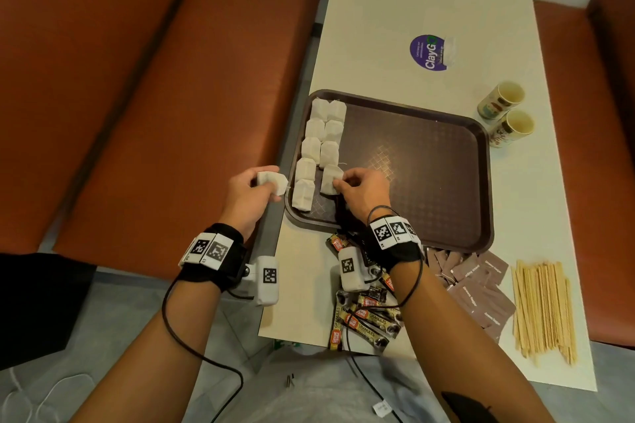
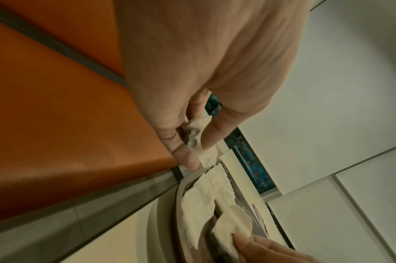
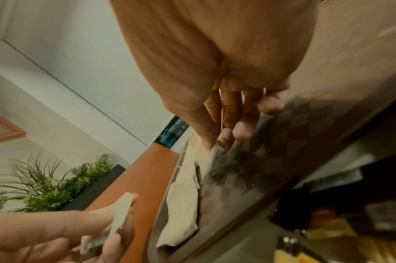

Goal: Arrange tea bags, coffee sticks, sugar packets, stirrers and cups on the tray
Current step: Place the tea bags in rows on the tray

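White bags, dark brown tray

Tea bags (image 1: 321, 141) white; tray (image 1: 429, 161) dark brown, diamond-textured; sugar packets (image 1: 481, 288) mauve-brown; stirrers (image 1: 543, 309) pale tan; coffee sticks (image 1: 364, 319) seemingly black, yellow, red.

Dark brown tray (image 1: 429, 161) flat on table; white tea bags (image 1: 321, 144) in two columns along its left edge, nearest right-column bag (image 1: 330, 180) pinched, seemingly touching tray; spare tea bag (image 1: 271, 180) held off tray's left; two cups (image 1: 507, 113) right of tray, apart; coffee sticks (image 1: 364, 316), brown sugar packets (image 1: 481, 288), wooden stirrers (image 1: 543, 306) near front edge.

left hand (image 1: 252, 194): holds tea bag (image 1: 271, 181) | right hand (image 1: 364, 191): pinches tray tea bag (image 1: 330, 178)
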The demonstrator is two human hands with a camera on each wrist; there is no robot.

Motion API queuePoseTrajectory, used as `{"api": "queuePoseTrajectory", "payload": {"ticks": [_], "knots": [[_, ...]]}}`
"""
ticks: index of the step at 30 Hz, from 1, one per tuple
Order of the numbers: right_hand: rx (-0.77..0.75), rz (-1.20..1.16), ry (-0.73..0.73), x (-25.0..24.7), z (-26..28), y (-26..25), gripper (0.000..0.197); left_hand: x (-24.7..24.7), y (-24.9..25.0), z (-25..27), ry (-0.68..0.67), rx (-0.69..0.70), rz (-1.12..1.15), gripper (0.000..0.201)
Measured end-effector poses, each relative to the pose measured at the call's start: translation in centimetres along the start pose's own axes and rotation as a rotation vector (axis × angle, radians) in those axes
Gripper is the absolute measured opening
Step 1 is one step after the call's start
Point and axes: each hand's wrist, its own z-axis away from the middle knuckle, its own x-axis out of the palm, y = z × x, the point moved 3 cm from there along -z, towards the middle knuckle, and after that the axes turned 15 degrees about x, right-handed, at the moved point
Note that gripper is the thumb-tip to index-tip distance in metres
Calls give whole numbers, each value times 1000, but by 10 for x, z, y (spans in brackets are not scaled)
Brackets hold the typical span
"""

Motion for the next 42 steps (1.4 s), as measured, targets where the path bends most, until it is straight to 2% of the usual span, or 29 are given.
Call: {"api": "queuePoseTrajectory", "payload": {"ticks": [8,13,19,21,26,30,34,38,42], "knots": [[30,38,20,12,-7,-8,11,-3,-5,-2,16,10,71,26],[38,10,50,13,-7,-10,19,-5,-4,-2,21,27,11,22],[-26,-56,98,-1,8,-14,9,-2,-3,0,18,45,42,19],[-91,-99,52,-3,21,-21,5,-1,-3,1,14,43,75,17],[-225,-115,-195,11,52,-36,19,9,4,8,-37,53,134,17],[-315,-131,-127,12,58,-42,4,11,7,14,-111,41,112,20],[-378,-181,-109,8,64,-49,5,9,8,17,-167,87,-9,18],[-326,-158,-155,9,62,-41,21,9,8,19,-144,92,20,20],[-310,-42,-157,14,57,-27,12,11,5,21,-161,69,15,21]]}}
